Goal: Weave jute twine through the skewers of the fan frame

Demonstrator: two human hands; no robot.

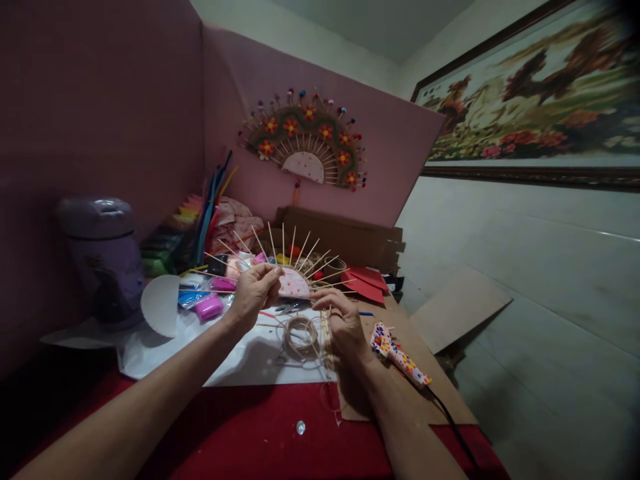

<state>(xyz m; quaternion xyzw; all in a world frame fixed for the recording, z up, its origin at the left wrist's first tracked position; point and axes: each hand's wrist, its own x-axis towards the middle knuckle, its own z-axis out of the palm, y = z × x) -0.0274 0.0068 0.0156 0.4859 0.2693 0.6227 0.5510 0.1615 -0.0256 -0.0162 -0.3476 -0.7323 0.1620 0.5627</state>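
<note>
A half-round fan of pale fabric with pink dots has thin wooden sticks radiating from its curved edge. My left hand is closed on its left side, thumb and fingers pinched together. Close to the fan's lower right corner is my right hand, its fingers bent and drawn together; what they pinch is hidden. Below the fan a coil of brown twine lies on white paper. Strands of twine hang near the right hand's fingers.
A hot glue gun in flowered wrap lies on cardboard at right, its cord trailing forward. Left are a white half-disc, a purple bin and a pink clay pack. Red paper lies behind; a finished fan hangs above.
</note>
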